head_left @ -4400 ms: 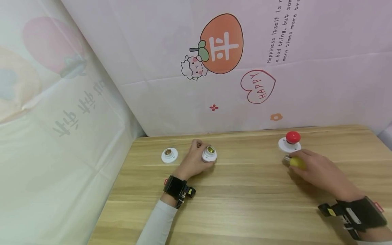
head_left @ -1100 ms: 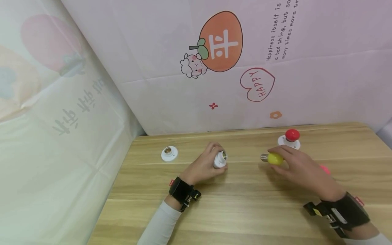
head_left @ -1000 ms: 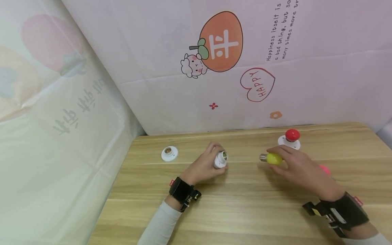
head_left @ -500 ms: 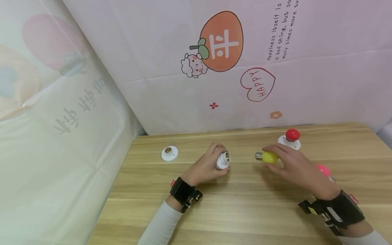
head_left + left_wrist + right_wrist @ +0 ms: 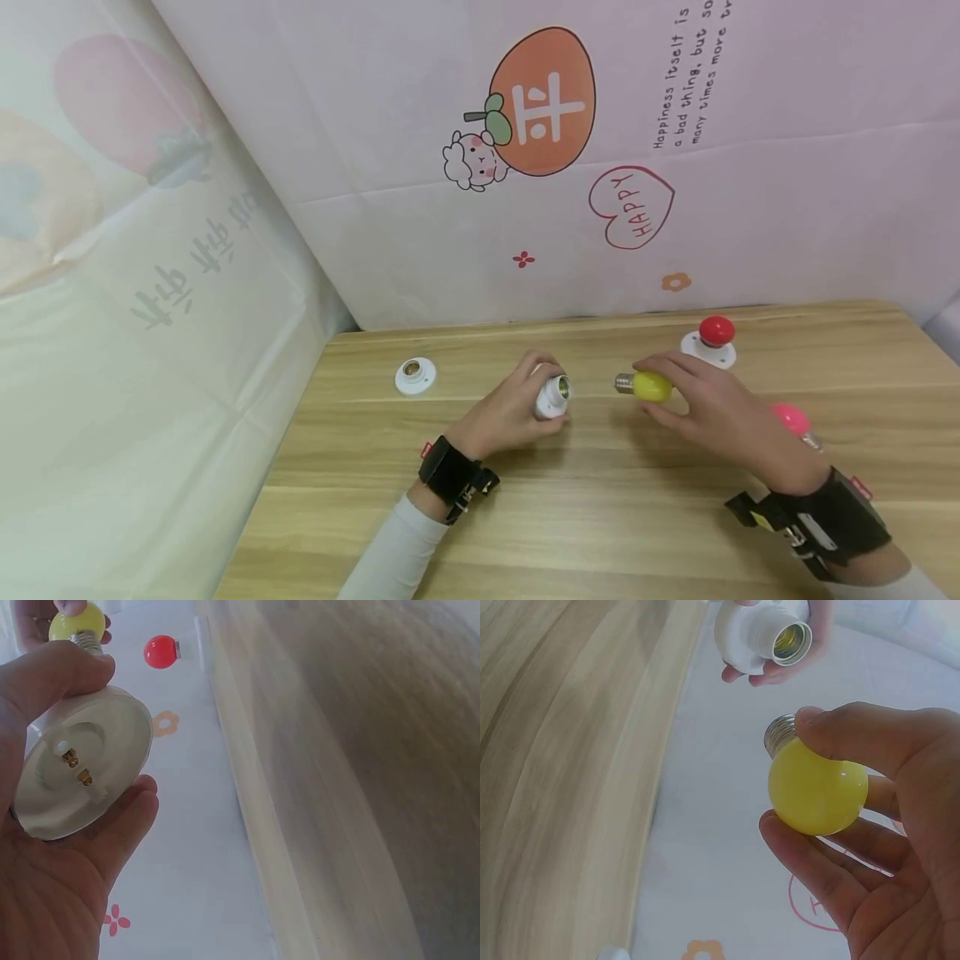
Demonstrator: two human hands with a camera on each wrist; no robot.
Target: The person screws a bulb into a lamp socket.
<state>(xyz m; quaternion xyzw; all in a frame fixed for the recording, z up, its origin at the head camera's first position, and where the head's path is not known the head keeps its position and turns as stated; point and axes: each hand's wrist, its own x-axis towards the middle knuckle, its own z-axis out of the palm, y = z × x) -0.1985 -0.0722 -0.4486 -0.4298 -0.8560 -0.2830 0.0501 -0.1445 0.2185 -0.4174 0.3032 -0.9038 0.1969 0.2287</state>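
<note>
My left hand (image 5: pixel 510 412) grips a white round lamp holder (image 5: pixel 552 400) by its base, tilted so that its brass-lined opening faces right. In the left wrist view the underside of the lamp holder (image 5: pixel 86 769) shows two brass screws. Across a small gap, my right hand (image 5: pixel 712 408) holds a yellow light bulb (image 5: pixel 652 386) between thumb and fingers. The bulb's metal screw cap (image 5: pixel 624 382) points left at the lamp holder's opening. In the right wrist view the yellow bulb (image 5: pixel 817 787) and the lamp holder (image 5: pixel 769 637) are apart.
A second white lamp holder (image 5: pixel 416 377) stands bulbless at the table's back left. At the back right, a red bulb (image 5: pixel 717 331) sits upright in a white lamp holder (image 5: pixel 708 351). A pink bulb (image 5: pixel 791 418) lies beside my right wrist. A printed cloth (image 5: pixel 405 250) hangs behind the wooden table (image 5: pixel 600 517).
Since the oldest frame, my left hand has lifted and tilted the lamp holder, moving right. My right hand has carried the yellow bulb left, narrowing the gap. The pink bulb has come into view.
</note>
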